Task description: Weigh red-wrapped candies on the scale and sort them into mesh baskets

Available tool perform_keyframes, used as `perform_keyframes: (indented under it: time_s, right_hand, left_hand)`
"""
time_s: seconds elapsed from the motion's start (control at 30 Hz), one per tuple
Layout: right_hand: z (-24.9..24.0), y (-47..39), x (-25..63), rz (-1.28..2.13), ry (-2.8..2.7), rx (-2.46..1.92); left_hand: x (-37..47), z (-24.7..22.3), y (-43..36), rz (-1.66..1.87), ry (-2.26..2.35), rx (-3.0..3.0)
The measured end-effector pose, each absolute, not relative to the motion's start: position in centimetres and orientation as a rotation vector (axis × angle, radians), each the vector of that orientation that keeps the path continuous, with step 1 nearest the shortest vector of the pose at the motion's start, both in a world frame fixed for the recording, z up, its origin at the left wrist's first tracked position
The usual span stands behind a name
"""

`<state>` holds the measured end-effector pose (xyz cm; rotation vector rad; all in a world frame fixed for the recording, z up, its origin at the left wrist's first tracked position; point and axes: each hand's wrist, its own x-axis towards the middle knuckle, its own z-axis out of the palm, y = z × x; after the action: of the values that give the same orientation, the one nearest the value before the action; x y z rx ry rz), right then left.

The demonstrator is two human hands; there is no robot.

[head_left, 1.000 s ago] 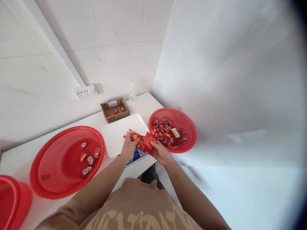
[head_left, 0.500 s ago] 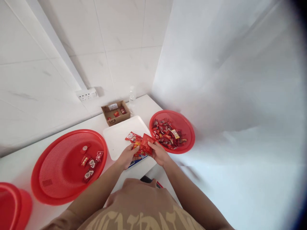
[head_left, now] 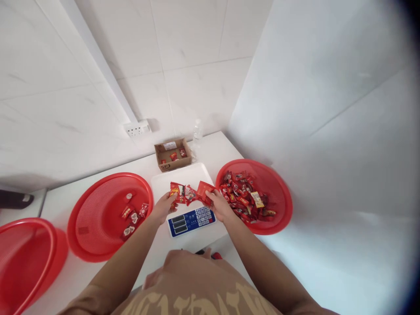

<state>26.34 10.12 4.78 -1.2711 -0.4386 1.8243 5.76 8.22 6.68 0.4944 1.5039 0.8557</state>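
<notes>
My left hand is closed on red candy packets above the front of the white scale tray. Opposite it, my right hand pinches a plain red packet. Another red and white packet shows between the two hands. Below them is the scale's blue panel with its displays and keys. To the right, a red basket holds many red wrapped candies. The red basket on the left holds several packets.
A cardboard box with a few packets stands behind the scale, beside a clear bottle. Another red basket is at the lower left. A dark object lies at the far left. Walls bound the table behind and right.
The camera view has shifted, so the table and baskets appear elsewhere. My hands have moved apart, spreading the packets between them, and the scale's blue panel is now uncovered.
</notes>
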Motion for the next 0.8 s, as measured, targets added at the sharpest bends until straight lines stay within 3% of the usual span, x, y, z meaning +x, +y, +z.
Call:
perform_keyframes:
  time_s: [0.33, 0.47, 0.8]
  right_hand:
    - [5.8, 10.5, 24.8, 1.743, -0.412, -1.192]
    - [5.6, 7.5, 25.3, 1.708, -0.378, -1.206]
    - [4.6, 2.3, 29.0, 1.481, -0.152, -1.248]
  left_hand:
    - [3.2, 5.7, 8.9, 1.025, 1.737, 0.418]
    - [2.9, 5.7, 7.6, 1.086, 1.633, 0.372]
    - [3.0, 7.3, 3.7, 0.738, 1.28, 0.45]
